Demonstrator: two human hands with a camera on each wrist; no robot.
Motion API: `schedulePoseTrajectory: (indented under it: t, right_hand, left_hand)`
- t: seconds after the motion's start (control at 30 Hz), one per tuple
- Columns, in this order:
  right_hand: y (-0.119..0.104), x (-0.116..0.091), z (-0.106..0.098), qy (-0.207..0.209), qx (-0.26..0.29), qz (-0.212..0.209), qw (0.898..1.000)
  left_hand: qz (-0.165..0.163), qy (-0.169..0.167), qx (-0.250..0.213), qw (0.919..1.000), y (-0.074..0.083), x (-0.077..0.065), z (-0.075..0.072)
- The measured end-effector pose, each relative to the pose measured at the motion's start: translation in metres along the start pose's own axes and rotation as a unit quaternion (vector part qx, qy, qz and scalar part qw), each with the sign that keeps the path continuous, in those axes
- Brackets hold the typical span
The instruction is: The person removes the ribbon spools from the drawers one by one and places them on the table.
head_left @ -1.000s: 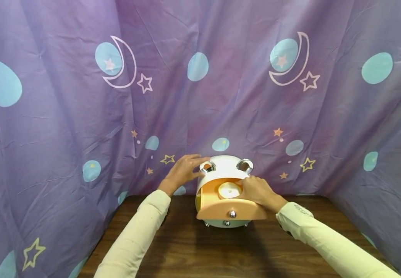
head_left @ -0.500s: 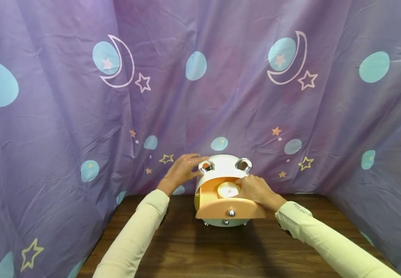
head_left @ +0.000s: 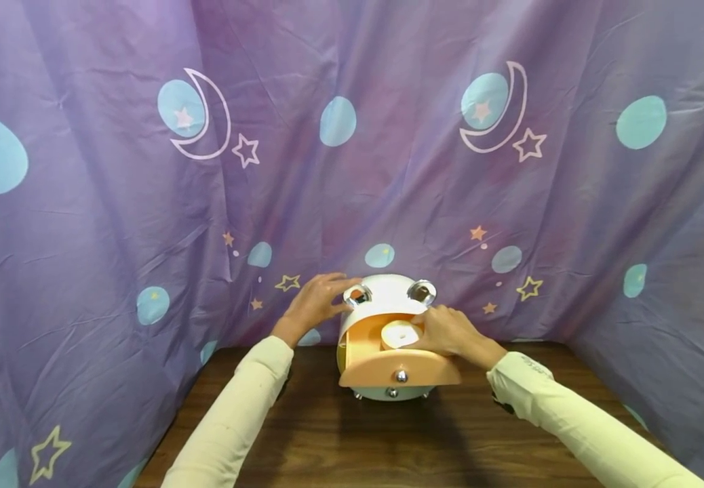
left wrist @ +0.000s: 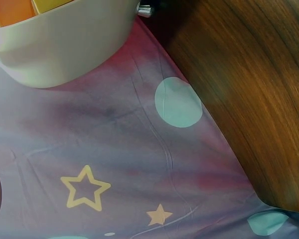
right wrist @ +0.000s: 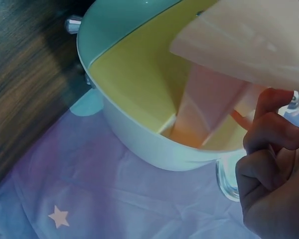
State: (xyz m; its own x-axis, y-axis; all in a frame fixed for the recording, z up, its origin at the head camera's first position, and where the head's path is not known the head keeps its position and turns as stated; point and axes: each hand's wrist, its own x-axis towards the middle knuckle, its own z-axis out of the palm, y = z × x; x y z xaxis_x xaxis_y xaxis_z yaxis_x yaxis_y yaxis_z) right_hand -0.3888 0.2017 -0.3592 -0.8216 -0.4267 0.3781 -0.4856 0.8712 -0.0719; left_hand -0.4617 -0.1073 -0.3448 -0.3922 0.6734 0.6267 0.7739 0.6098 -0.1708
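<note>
A small white drum-shaped drawer box (head_left: 388,288) with two silver ring ears stands on the table. Its orange drawer (head_left: 370,373) with a silver knob is swung out at the front. Inside it lies a round cream roll (head_left: 392,335). My right hand (head_left: 452,332) reaches into the drawer from the right and holds the roll's edge; in the right wrist view its fingers (right wrist: 271,129) are bent beside the drawer. My left hand (head_left: 315,305) rests against the box's left side by the left silver ring (head_left: 349,295), its fingers extended. Most of it is outside the left wrist view.
Below the orange drawer is a green front (head_left: 382,393) with its own knob. A yellow compartment (right wrist: 139,74) shows in the right wrist view. The wooden table (head_left: 327,447) spreads in front, and a purple patterned cloth (head_left: 303,190) hangs behind and at both sides.
The view has shifted a little, so the box and hands appear slightly further left. Both hands keep their places at the box.
</note>
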Motion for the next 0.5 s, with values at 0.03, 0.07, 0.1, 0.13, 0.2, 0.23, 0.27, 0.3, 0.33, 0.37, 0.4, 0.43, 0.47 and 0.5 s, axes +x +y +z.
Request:
schedulePoseTrajectory:
  t: [0.03, 0.07, 0.1, 0.13, 0.2, 0.23, 0.27, 0.3, 0.33, 0.37, 0.4, 0.43, 0.47, 0.5]
  right_hand:
    - [0.000, 0.000, -0.002, -0.002, -0.002, -0.001, 1.000]
    - [-0.001, -0.001, -0.004, -0.003, -0.004, -0.003, 1.000]
    - [-0.001, -0.001, -0.005, -0.004, -0.006, -0.004, 1.000]
    - [-0.002, -0.001, -0.007, -0.005, -0.008, -0.003, 1.000]
    - [-0.002, -0.002, -0.009, -0.005, -0.012, -0.003, 1.000]
    - [-0.003, -0.003, -0.010, -0.004, -0.013, -0.003, 1.000]
    - [-0.003, -0.003, -0.011, -0.003, -0.013, -0.004, 1.000]
    - [-0.004, -0.004, -0.013, -0.002, -0.012, -0.005, 1.000]
    - [-0.005, -0.004, -0.014, 0.000, -0.012, -0.008, 1.000]
    - [-0.005, -0.005, -0.015, 0.002, -0.010, -0.009, 1.000]
    - [-0.006, -0.005, -0.016, 0.005, -0.010, -0.010, 1.000]
    - [-0.007, -0.006, -0.018, 0.007, -0.008, -0.010, 1.000]
    - [-0.007, -0.006, -0.019, 0.010, -0.006, -0.009, 1.000]
    - [-0.008, -0.007, -0.020, 0.012, -0.002, -0.007, 1.000]
  left_hand:
    - [-0.002, -0.002, 0.001, 1.0000, 0.000, 0.000, 0.000]
    - [-0.003, -0.002, 0.002, 1.0000, 0.000, 0.000, 0.000]
    - [-0.004, -0.002, 0.004, 1.0000, 0.000, 0.000, 0.000]
    - [-0.004, -0.002, 0.005, 1.0000, 0.000, 0.000, 0.000]
    - [-0.003, 0.001, 0.006, 1.0000, 0.000, 0.000, 0.000]
    - [-0.003, 0.002, 0.004, 1.0000, 0.000, 0.000, 0.000]
    - [-0.002, 0.003, 0.002, 1.0000, 0.001, 0.000, -0.001]
    - [-0.003, 0.002, 0.002, 1.0000, 0.001, 0.000, -0.001]
    - [-0.004, 0.002, 0.002, 1.0000, 0.001, 0.000, -0.001]
    - [-0.005, 0.001, 0.001, 1.0000, 0.001, 0.000, -0.001]
    - [-0.007, 0.001, 0.002, 1.0000, 0.002, 0.000, -0.001]
    - [-0.007, 0.000, 0.003, 1.0000, 0.002, 0.000, 0.000]
    - [-0.007, 0.000, 0.005, 1.0000, 0.002, 0.000, 0.000]
    - [-0.006, 0.000, 0.007, 1.0000, 0.002, 0.000, 0.000]
